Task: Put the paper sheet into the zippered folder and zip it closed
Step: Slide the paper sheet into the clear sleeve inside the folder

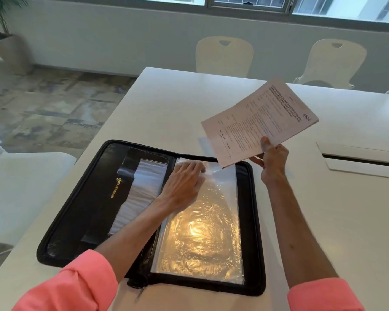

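Under my left hand (184,182) lies the clear plastic sleeve (202,232) of the open zippered folder (76,209); my fingers are spread flat and loose on its upper end, pressing the plastic down, gripping nothing. Just past my fingertips the sleeve's top edge looks a little lifted (I cannot tell how far its mouth gapes). Left of that hand is the folder's black inner cover with gold lettering and a pocket of white pages, and all round runs the black zipped border, lying flat on the white table (166,108).

My right hand (272,160) is raised off the table to the right of the folder's far corner, thumb on top and fingers beneath, pinched on the lower edge of the paper sheet (261,120). It looks like several printed pages held together, tilted up and away from me, and its near corner hangs over the folder's top right corner without touching the sleeve. My left hand sits right between the paper and the sleeve's opening.

Further right of my right hand there is a slot with a raised flap (359,156) in the tabletop. Beyond the table stand two pale chairs (224,57), and far left a potted plant (0,25). Pink sleeves (76,286) cover both my forearms near the elbows.
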`<state>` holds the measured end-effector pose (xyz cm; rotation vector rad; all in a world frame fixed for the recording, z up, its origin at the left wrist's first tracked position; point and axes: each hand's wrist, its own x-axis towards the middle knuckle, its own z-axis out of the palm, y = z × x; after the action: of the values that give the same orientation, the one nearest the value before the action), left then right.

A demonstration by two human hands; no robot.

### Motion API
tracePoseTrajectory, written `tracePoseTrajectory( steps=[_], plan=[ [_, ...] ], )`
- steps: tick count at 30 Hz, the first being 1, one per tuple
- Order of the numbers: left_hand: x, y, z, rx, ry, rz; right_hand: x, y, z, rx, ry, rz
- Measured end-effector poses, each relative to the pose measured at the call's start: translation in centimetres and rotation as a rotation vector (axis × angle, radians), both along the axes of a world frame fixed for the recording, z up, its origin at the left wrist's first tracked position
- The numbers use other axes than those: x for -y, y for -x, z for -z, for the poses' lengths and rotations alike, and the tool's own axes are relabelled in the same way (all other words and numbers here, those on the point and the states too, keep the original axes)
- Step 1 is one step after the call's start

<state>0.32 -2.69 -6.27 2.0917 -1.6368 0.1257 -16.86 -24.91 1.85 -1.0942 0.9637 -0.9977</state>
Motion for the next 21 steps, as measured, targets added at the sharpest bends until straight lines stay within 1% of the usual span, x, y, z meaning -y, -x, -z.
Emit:
tracePoseTrajectory(
  steps=[7,10,13,21],
  plan=[
    [1.0,-0.8,-0.8,0.053,0.069,0.025,0.5,-1.2,-0.8,0.010,0.020,0.018],
    [1.3,-0.9,-1.1,0.027,0.039,0.032,0.7,-2.0,-1.9,0.025,0.042,0.022],
    [1.5,-1.1,-1.4,0.044,-0.011,0.054,1.0,-2.9,-2.9,0.029,0.071,0.006],
    [1.7,-1.7,-1.3,0.074,0.016,0.105,0.0,-5.3,-3.5,-0.005,0.107,-0.049]
  ],
)
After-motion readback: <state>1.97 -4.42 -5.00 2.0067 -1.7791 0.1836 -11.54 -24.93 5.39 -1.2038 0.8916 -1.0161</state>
